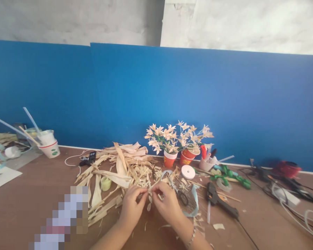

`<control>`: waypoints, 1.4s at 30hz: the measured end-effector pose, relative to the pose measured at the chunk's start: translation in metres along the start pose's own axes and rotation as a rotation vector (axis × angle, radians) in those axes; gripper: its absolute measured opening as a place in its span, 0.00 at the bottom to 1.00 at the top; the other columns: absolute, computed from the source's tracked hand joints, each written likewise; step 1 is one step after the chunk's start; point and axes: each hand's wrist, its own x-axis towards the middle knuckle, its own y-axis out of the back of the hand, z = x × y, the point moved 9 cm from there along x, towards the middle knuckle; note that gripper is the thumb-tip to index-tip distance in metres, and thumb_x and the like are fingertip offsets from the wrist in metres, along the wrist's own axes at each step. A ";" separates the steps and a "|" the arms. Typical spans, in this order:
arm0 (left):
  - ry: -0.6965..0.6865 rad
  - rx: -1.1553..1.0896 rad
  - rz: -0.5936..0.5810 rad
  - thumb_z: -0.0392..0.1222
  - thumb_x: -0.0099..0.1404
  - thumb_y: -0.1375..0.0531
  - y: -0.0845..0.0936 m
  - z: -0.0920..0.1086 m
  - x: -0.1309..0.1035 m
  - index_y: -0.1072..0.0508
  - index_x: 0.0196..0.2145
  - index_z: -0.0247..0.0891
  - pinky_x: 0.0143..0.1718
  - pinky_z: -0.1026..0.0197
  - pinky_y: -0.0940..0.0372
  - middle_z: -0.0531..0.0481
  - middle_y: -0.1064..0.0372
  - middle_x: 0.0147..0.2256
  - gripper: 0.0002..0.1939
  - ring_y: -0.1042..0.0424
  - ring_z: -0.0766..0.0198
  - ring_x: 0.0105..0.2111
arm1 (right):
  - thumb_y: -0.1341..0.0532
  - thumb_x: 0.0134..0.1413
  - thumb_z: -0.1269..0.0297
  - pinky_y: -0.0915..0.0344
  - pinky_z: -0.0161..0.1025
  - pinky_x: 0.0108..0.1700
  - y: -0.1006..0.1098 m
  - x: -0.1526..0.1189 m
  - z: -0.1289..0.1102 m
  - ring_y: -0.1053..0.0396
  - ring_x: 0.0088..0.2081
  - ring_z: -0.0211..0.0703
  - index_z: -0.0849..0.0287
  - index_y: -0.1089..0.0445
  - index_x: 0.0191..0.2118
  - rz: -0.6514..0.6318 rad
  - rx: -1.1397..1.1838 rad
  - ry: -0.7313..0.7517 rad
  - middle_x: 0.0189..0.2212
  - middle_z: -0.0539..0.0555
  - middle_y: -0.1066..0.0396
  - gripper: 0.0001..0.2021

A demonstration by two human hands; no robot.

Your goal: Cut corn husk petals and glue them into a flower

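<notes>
My left hand [133, 205] and my right hand [167, 202] meet low in the middle of the view, just above the table. Fingertips of both are pinched on a small pale piece of dried husk [149, 191], its details too small to make out. Thin strips stick up from it and a petal-like bit hangs below. Right behind the hands lies a heap of dried husks [139, 172], with a small yellow-green roll [105, 183] at its left. Scissors [182, 198] with dark handles and a light blue ribbon [194, 203] lie beside my right hand.
Husk flowers stand in red paper cups [170, 159] at the back. A white spool [188, 172], green stems [225, 175] and a black glue gun [220, 201] lie to the right, with cables [289, 208] beyond. A paper cup [50, 149] with sticks stands at left. A blue panel [156, 90] rises behind.
</notes>
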 end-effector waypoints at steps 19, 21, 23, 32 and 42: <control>0.134 -0.127 0.055 0.41 0.59 0.44 0.006 -0.012 0.003 0.26 0.29 0.39 0.35 0.57 0.32 0.48 0.27 0.29 0.07 0.28 0.58 0.32 | 0.45 0.53 0.67 0.38 0.34 0.34 0.008 0.001 0.007 0.34 0.30 0.40 0.60 0.31 0.36 0.053 0.118 -0.113 0.28 0.53 0.31 0.07; 0.147 -0.144 0.077 0.42 0.59 0.44 0.010 -0.013 0.003 0.27 0.28 0.39 0.35 0.57 0.32 0.48 0.27 0.29 0.08 0.27 0.58 0.32 | 0.45 0.54 0.63 0.39 0.34 0.33 0.005 0.001 0.015 0.35 0.29 0.40 0.60 0.31 0.34 0.035 0.190 -0.210 0.27 0.52 0.31 0.08; 0.137 -0.155 0.089 0.42 0.59 0.43 0.011 -0.011 0.003 0.27 0.28 0.39 0.36 0.57 0.32 0.48 0.27 0.29 0.07 0.28 0.59 0.32 | 0.45 0.54 0.58 0.40 0.34 0.30 -0.006 0.000 0.023 0.37 0.27 0.38 0.61 0.32 0.29 -0.038 0.317 -0.321 0.24 0.51 0.32 0.12; 0.024 -0.211 0.045 0.37 0.60 0.43 0.007 -0.001 0.001 0.27 0.28 0.38 0.35 0.60 0.34 0.49 0.29 0.28 0.05 0.29 0.60 0.32 | 0.37 0.42 0.56 0.45 0.32 0.28 -0.030 -0.005 0.034 0.42 0.23 0.34 0.60 0.36 0.23 -0.122 0.698 -0.523 0.19 0.47 0.38 0.13; -0.012 -0.189 0.026 0.37 0.60 0.43 0.007 0.006 0.002 0.28 0.27 0.38 0.35 0.60 0.35 0.49 0.29 0.27 0.06 0.30 0.61 0.31 | 0.37 0.43 0.57 0.45 0.32 0.28 -0.028 -0.004 0.034 0.43 0.23 0.34 0.61 0.35 0.24 -0.148 0.680 -0.495 0.19 0.47 0.38 0.12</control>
